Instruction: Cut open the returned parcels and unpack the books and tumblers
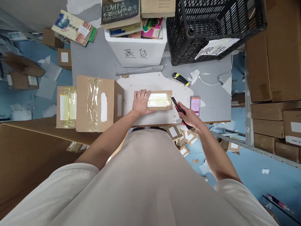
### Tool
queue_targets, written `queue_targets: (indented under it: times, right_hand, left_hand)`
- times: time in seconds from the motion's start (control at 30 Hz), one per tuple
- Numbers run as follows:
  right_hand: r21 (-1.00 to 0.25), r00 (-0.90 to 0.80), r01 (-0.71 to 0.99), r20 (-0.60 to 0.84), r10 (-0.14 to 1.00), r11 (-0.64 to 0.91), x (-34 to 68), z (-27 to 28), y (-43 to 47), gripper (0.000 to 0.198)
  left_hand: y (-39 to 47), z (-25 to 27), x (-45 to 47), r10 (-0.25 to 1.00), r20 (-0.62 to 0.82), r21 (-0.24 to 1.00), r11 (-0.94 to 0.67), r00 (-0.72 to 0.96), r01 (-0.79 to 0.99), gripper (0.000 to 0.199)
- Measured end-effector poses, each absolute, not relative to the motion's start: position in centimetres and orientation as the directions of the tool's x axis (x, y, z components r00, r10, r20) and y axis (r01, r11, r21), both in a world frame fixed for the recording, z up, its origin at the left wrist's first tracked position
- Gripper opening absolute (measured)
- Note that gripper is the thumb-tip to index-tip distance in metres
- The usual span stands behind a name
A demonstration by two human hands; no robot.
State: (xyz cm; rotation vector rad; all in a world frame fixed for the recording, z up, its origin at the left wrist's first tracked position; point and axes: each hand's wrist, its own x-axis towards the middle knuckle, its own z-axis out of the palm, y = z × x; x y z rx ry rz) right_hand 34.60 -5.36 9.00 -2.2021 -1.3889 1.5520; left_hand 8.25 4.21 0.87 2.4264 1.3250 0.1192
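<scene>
while the grey table (94,62) carries a black crate (188,47) and a white bin (150,45) along its far side, a large taped carton (98,105) stands at its left. a small taped box (160,100) lies near the front edge, its left end gripped between the thumb and fingers of the left hand (141,103); the right hand (189,116) has its fingers wrapped around a black-and-red cutter (178,107), tip just beside the box's right end.

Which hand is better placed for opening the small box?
Likely the right hand: it holds a cutter near one end of the small box; the left hand holds the other.
</scene>
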Motion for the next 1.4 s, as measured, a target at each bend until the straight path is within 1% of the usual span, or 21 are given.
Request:
queue_targets:
  times: [0.1,0.23,0.43,0.6,0.77,1.0,1.13,1.23,1.27,1.33,1.4]
  right_hand:
    - [-0.534,0.043,0.625,-0.704,0.709,-0.568,34.6,9.0,-5.3,0.063]
    - [-0.523,0.065,0.634,-0.699,0.712,-0.571,34.8,9.0,-5.1,0.064]
    - [-0.439,0.033,0.732,-0.740,0.672,-0.520,35.1,10.1,-4.5,0.065]
    - [-0.452,0.042,0.717,-0.731,0.681,-0.530,35.2,10.2,-4.9,0.063]
    - [-0.446,-0.014,0.724,-0.772,0.635,-0.526,35.9,11.3,-6.3,0.061]
    - [-0.418,-0.013,0.729,-0.800,0.600,-0.542,36.1,11.2,-7.7,0.063]
    - [-0.454,0.004,0.710,-0.761,0.649,-0.538,36.5,10.7,-9.6,0.062]
    - [-0.459,0.113,0.718,-0.665,0.738,-0.524,36.8,9.7,-11.0,0.065]
    - [-0.434,0.164,0.744,-0.618,0.769,-0.508,36.8,8.9,-11.2,0.067]
    - [-0.345,0.249,0.809,-0.532,0.809,-0.476,36.6,6.7,-11.2,0.070]
    - [-0.245,0.306,0.850,-0.489,0.817,-0.465,36.2,3.9,-10.5,0.068]
  left_hand:
    - [4.3,0.7,8.3,0.816,-0.096,0.366,-0.504,0.570,0.782,0.117]
    - [4.2,0.6,8.5,0.838,-0.084,0.363,-0.479,0.540,0.800,0.116]
    - [4.1,0.7,8.7,0.822,-0.081,0.361,-0.503,0.564,0.785,0.115]
    - [4.0,0.8,8.9,0.845,-0.075,0.343,-0.477,0.530,0.809,0.113]
    - [3.8,0.8,9.0,0.848,-0.081,0.328,-0.473,0.524,0.817,0.113]
    - [3.8,0.9,8.8,0.837,-0.067,0.330,-0.496,0.544,0.803,0.113]
    - [3.9,1.1,8.7,0.826,-0.076,0.329,-0.508,0.559,0.796,0.117]
    - [4.1,1.1,8.5,0.819,-0.098,0.330,-0.509,0.565,0.795,0.120]
    - [4.2,1.1,8.4,0.817,-0.108,0.327,-0.509,0.566,0.796,0.120]
    - [4.2,1.2,8.2,0.812,-0.113,0.318,-0.517,0.573,0.795,0.117]
    - [3.9,1.3,8.0,0.808,-0.093,0.305,-0.534,0.582,0.789,0.108]
